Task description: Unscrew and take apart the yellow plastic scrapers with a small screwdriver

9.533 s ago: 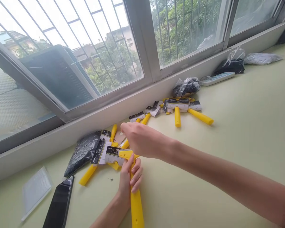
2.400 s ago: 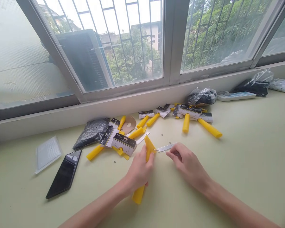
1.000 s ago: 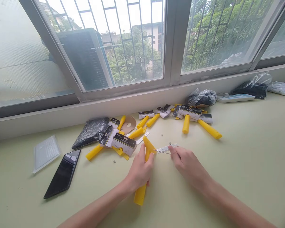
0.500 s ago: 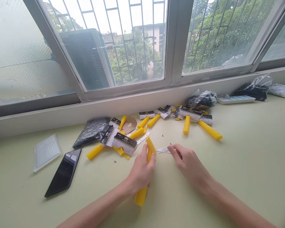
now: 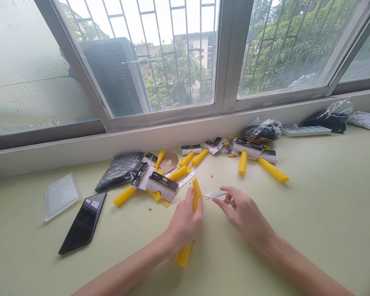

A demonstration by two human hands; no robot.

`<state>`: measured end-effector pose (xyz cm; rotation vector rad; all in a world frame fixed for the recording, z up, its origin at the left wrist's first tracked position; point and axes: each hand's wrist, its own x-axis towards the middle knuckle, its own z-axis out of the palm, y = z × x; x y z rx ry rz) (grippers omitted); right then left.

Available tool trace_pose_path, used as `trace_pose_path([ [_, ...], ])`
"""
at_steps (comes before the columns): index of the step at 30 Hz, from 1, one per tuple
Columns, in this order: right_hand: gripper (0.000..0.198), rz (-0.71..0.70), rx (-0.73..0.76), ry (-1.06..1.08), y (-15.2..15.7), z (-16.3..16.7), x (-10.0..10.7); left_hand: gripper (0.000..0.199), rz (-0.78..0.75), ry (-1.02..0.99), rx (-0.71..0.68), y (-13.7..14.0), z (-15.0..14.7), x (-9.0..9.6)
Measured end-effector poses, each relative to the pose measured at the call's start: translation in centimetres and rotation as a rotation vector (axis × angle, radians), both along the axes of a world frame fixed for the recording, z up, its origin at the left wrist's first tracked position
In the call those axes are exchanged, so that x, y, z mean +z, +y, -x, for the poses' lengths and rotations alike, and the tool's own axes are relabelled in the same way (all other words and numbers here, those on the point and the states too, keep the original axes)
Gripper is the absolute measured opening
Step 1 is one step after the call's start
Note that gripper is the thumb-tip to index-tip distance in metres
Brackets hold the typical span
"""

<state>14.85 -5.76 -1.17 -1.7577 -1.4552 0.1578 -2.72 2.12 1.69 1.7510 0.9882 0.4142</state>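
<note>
My left hand [image 5: 183, 222] is wrapped around a yellow scraper [image 5: 183, 255], its flat head pointing up and its handle end down toward me. In my right hand [image 5: 243, 207] is a thin metal rod-like tool [image 5: 207, 197], perhaps a hex key. Its tip meets the right side of the scraper's head, and my fingers hide its other end. Behind the rod lies a flat metal strip [image 5: 215, 193]. A second light strip [image 5: 187, 179] with holes rests just beyond the scraper's head. Small screws [image 5: 150, 209] sit on the table on both sides of it.
More yellow scrapers [image 5: 123, 196] with black-and-white cards [image 5: 163, 187] are piled along the window side. At left are a black phone [image 5: 82, 222], a clear plastic pack [image 5: 61, 196] and a black bag [image 5: 120, 170]. A power strip [image 5: 306, 130] and plastic bags [image 5: 263, 130] stand at back right.
My right hand's fingers have shifted on the rod, the thumb moving left along it and the index finger stretching out above. The scraper stays nearly in place in my left hand.
</note>
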Motion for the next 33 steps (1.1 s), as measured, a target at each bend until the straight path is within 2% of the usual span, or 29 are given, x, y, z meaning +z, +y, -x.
trace_pose_path([
  [2, 0.038, 0.103, -0.003, 0.042, -0.2, 0.1, 0.2, 0.033, -0.042, 0.004, -0.012, -0.1, 0.1, 0.1],
  [4, 0.045, 0.144, 0.030, 0.076, -0.4, 0.2, 0.5, 0.026, -0.107, 0.002, -0.046, -0.2, 0.2, 0.1],
  [8, 0.032, 0.137, 0.032, 0.181, -0.6, -0.1, 0.6, 0.021, -0.230, 0.025, -0.055, -0.7, 0.1, -0.3],
  [11, 0.029, 0.109, -0.001, 0.217, -0.6, -0.5, 0.3, 0.020, -0.242, 0.070, -0.047, -1.1, -0.2, -0.8],
  [13, 0.030, 0.088, -0.015, 0.217, -0.6, -0.6, 0.1, 0.027, -0.225, 0.069, -0.070, -1.2, -0.3, -1.2],
  [16, 0.030, 0.139, -0.036, 0.177, -0.8, -0.7, 0.0, 0.031, -0.126, -0.011, -0.035, -1.6, -0.2, -1.7],
  [19, 0.035, 0.230, -0.052, 0.059, -0.9, -0.9, -0.2, 0.030, 0.099, -0.161, -0.018, -2.1, 0.2, -2.2],
  [21, 0.038, 0.244, -0.033, -0.020, -0.8, -1.6, -0.5, 0.032, 0.231, -0.257, -0.037, -2.4, 0.5, -2.6],
  [23, 0.038, 0.261, 0.004, -0.044, -0.7, -2.5, -0.9, 0.031, 0.273, -0.324, -0.039, -2.7, 0.6, -3.0],
  [27, 0.039, 0.315, 0.034, 0.104, -0.9, -3.9, -1.0, 0.033, 0.290, -0.466, -0.031, -3.4, 0.6, -2.9],
  [30, 0.037, 0.298, 0.068, 0.253, -1.5, -3.8, -0.2, 0.034, 0.377, -0.610, -0.074, -4.0, 0.6, -2.1],
  [33, 0.032, 0.266, 0.135, 0.286, -2.2, -3.4, 0.7, 0.032, 0.460, -0.697, -0.124, -4.4, 0.7, -1.3],
])
